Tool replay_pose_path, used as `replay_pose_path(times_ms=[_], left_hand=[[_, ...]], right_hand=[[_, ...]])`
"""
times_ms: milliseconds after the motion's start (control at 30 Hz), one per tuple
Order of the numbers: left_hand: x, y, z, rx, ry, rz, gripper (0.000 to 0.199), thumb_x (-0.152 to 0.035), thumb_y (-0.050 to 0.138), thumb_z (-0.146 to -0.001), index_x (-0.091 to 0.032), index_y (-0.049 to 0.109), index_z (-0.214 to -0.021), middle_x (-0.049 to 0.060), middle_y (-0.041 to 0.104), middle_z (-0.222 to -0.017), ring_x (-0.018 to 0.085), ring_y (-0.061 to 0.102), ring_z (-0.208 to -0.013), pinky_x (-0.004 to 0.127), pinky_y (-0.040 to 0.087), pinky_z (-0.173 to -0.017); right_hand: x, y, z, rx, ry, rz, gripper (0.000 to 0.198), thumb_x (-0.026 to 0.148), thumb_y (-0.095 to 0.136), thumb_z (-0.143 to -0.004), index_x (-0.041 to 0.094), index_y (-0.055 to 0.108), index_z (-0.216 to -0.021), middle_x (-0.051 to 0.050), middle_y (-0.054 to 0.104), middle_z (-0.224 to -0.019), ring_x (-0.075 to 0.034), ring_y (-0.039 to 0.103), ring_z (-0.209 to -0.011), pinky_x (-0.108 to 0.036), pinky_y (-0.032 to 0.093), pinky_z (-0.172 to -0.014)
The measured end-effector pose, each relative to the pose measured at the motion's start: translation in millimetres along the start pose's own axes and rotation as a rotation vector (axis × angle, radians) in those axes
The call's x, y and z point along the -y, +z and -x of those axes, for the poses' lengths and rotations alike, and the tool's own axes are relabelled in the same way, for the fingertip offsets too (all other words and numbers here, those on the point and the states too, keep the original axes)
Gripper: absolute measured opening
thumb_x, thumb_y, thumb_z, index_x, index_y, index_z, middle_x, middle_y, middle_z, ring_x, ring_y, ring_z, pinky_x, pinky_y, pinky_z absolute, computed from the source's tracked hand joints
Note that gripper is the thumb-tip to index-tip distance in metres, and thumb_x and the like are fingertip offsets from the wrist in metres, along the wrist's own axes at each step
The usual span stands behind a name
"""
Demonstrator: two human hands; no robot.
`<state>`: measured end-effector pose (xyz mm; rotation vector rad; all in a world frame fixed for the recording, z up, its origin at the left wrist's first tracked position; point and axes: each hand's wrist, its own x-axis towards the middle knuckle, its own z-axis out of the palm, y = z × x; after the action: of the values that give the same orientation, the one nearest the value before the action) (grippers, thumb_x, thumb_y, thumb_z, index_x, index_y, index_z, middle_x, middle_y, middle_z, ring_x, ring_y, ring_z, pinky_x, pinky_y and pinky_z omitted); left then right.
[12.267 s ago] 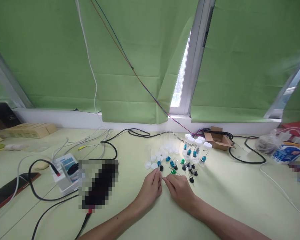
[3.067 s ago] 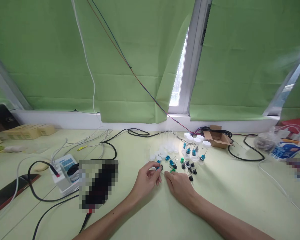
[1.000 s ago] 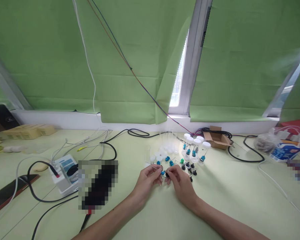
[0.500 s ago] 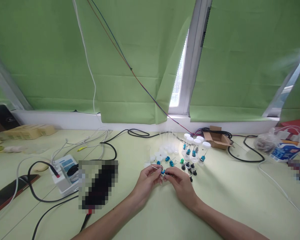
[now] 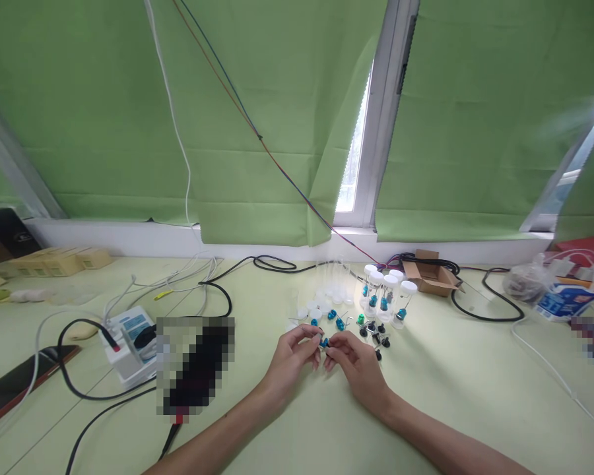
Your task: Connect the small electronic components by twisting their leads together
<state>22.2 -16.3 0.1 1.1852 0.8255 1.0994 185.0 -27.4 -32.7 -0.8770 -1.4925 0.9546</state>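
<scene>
Between my two hands, near the middle of the table, is a small blue part [image 5: 324, 342] with a shiny, metal-like look. The fingertips of my left hand [image 5: 293, 359] pinch it from one side. My right hand [image 5: 360, 371] grips its other side with thumb and fingers, and the fingers hide much of it. Just beyond the hands lie more blue pieces [image 5: 332, 315], some with thin rods, and a green piece [image 5: 361, 318]. Several small black pieces [image 5: 363, 332] are scattered beside my right hand.
Capped clear tubes [image 5: 400, 312] holding blue pieces stand behind the right hand. Uncapped clear tubes [image 5: 337, 280] and loose white caps [image 5: 303, 313] are nearby. An open cardboard box [image 5: 428, 277] sits at the back. On the left are a white power strip [image 5: 123, 349] and cables.
The thin rod that stuck out leftward over my left hand no longer shows there. My fingers have shifted slightly around the blue part, which stays between both hands.
</scene>
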Motion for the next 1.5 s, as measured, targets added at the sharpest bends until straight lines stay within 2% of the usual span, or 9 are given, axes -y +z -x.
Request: replay_pose_path(times_ms=[233,500,833,1033,1133,1300,1500], left_hand=[[-3.4,0.1,-2.2,0.001,0.068,-0.087,0.026,-0.04,0.072,-0.077,-0.016,0.068,-0.088,0.002,0.059,-0.078,0.011,0.052,-0.057,0.026,0.043,-0.058],[-3.6,0.5,-3.9,0.006,0.088,-0.127,0.028,-0.041,0.072,-0.076,-0.015,0.067,-0.087,0.002,0.058,-0.076,0.011,0.053,-0.056,0.027,0.045,-0.057],[-3.1,0.5,-3.0,0.001,0.059,-0.075,0.025,-0.038,0.073,-0.076,-0.017,0.067,-0.087,0.0,0.058,-0.064,0.013,0.053,-0.055,0.028,0.044,-0.061],[3.3,-2.1,-3.2,0.01,0.021,-0.013,0.023,-0.037,0.072,-0.077,-0.017,0.068,-0.089,0.001,0.059,-0.069,0.012,0.054,-0.06,0.028,0.044,-0.065],[4.1,-1.4,-2.2,0.019,0.0,0.028,0.021,-0.034,0.071,-0.079,-0.017,0.068,-0.09,0.001,0.059,-0.07,0.013,0.054,-0.062,0.028,0.044,-0.067],[3.8,-0.5,-2.0,0.002,-0.016,0.123,0.017,-0.031,0.071,-0.08,-0.017,0.068,-0.089,0.004,0.062,-0.084,0.011,0.054,-0.064,0.027,0.044,-0.068],[3.4,-0.4,-0.8,0.024,-0.01,0.108,0.018,-0.032,0.07,-0.081,-0.017,0.068,-0.09,0.003,0.061,-0.078,0.012,0.054,-0.064,0.027,0.044,-0.067]], right_hand=[[2.7,-1.0,-0.8,0.008,-0.038,0.054,0.02,0.037,0.057,-0.091,0.019,0.065,-0.088,-0.002,0.067,-0.071,-0.017,0.067,-0.062,-0.028,0.056,-0.062],[5.6,-3.7,-2.1,-0.027,-0.171,0.195,0.019,0.027,0.055,-0.093,0.02,0.069,-0.084,-0.004,0.066,-0.079,-0.016,0.065,-0.066,-0.028,0.053,-0.065],[2.4,-3.4,-1.5,-0.056,-0.222,0.233,0.012,0.028,0.059,-0.089,0.021,0.068,-0.093,-0.007,0.068,-0.091,-0.02,0.065,-0.082,-0.029,0.055,-0.069],[2.7,-2.9,-1.2,-0.056,-0.138,0.181,0.012,0.028,0.057,-0.09,0.02,0.066,-0.089,-0.003,0.064,-0.079,-0.015,0.061,-0.063,-0.026,0.053,-0.061],[4.4,-3.9,-1.8,-0.039,-0.173,0.231,0.014,0.026,0.055,-0.092,0.02,0.067,-0.086,-0.004,0.065,-0.082,-0.016,0.061,-0.066,-0.026,0.052,-0.062],[4.9,-5.6,-2.0,-0.053,-0.215,0.285,0.019,0.025,0.053,-0.094,0.021,0.071,-0.088,-0.007,0.066,-0.091,-0.017,0.062,-0.071,-0.027,0.053,-0.062],[4.9,-5.0,-1.9,-0.052,-0.237,0.317,0.022,0.025,0.052,-0.094,0.021,0.073,-0.09,-0.008,0.066,-0.091,-0.018,0.063,-0.072,-0.027,0.053,-0.062]])
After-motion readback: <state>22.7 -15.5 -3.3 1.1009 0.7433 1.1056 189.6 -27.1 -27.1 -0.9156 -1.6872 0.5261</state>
